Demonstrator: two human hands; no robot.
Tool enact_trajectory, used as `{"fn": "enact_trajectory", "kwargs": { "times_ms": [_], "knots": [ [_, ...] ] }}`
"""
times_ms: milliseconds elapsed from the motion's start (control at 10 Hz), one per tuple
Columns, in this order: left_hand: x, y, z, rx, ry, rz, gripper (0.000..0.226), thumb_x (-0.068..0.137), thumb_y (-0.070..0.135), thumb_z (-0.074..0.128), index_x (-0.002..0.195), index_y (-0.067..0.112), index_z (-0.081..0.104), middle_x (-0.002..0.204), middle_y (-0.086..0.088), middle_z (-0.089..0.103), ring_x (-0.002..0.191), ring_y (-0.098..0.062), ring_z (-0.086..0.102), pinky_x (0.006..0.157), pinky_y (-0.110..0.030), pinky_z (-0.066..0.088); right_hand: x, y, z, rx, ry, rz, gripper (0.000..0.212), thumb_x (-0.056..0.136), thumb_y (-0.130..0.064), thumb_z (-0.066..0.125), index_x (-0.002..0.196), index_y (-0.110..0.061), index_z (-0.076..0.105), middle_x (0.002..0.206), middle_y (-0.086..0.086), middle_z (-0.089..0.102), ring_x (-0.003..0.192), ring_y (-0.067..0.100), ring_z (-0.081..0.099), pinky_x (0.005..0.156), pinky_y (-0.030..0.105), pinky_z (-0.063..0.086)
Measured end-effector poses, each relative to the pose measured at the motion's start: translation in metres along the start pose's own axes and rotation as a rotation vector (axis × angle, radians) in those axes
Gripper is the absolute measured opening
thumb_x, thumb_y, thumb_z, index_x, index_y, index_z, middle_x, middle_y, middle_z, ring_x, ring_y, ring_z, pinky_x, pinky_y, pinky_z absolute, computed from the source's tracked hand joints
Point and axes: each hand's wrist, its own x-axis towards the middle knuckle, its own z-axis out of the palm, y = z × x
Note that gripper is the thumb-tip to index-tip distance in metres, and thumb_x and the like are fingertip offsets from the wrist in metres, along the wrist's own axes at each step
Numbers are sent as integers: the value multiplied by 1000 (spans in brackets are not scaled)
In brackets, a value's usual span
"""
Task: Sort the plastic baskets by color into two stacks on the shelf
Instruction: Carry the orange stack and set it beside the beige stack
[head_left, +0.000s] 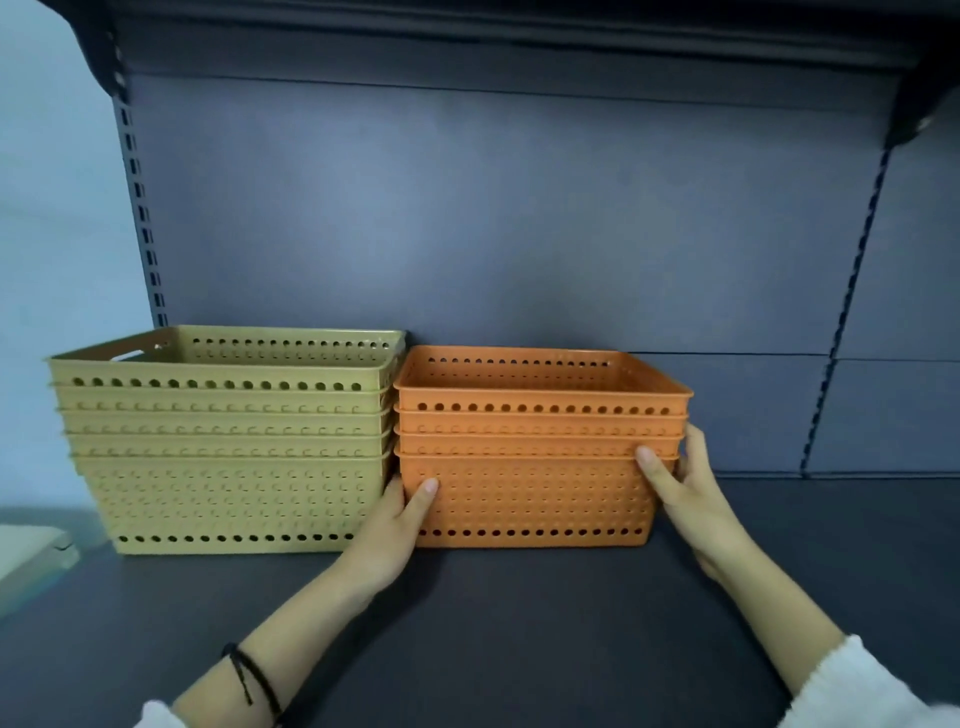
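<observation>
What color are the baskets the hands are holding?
Orange baskets, dotted with round holes; the head view shows it.

No readable text, labels or numbers anywhere.

Two nested stacks of perforated plastic baskets stand upright side by side on the dark shelf (519, 623), in the lower half of the frame. Left stack: olive-yellow baskets (223, 441), five rims showing, rows of round holes along the walls, a handle slot in the top basket's left end wall; taller of the two. Right stack: orange baskets (535, 452), four rims showing, same hole pattern, rims sitting lower than the yellow ones. The stacks stand just beside each other near frame centre; whether they touch cannot be told. Both sit close to the back panel.
</observation>
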Motion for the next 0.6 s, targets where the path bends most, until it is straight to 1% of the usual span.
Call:
{"fn": "enact_trajectory", "kwargs": {
  "times_ms": [100,200,300,400,500,600],
  "knots": [
    [1,-3,12,5,97,13,49,98,39,36,139,13,38,124,8,47,128,-16,43,98,-21,28,2,5,4,-18,24,1,69,78,-53,61,136,-34,31,125,-14,54,98,-17,58,75,10,50],
    [-1,-2,14,-34,87,-4,48,99,38,36,139,13,39,122,8,46,119,-10,43,95,-19,27,1,7,6,-14,49,12,54,91,-30,54,141,-28,32,124,-16,56,95,-19,58,73,9,49],
    [-3,-2,8,-93,23,-71,50,98,44,37,138,16,43,126,6,51,119,-11,46,96,-22,31,-3,6,9,-13,100,13,56,91,-29,57,143,-25,36,126,-12,58,99,-13,60,74,10,50],
    [-13,-2,-4,-63,-102,-117,48,98,44,39,139,21,43,125,11,51,126,-12,46,103,-26,33,-11,0,11,-29,184,33,69,84,-37,63,146,-29,33,138,-5,53,118,9,54,89,25,46],
    [-34,9,-24,-16,-264,-114,52,95,44,44,144,26,38,133,15,48,126,-8,44,109,-32,36,-27,-24,17,-102,355,30,70,89,-26,64,149,-29,28,148,2,42,134,19,41,101,33,38],
    [-88,19,-63,6,-313,-80,66,78,66,54,137,36,44,132,21,52,117,-3,55,104,-27,41,-67,-77,14,-93,469,-186,51,91,-20,62,139,-25,44,137,0,51,126,13,48,104,31,40]
  ]
}}
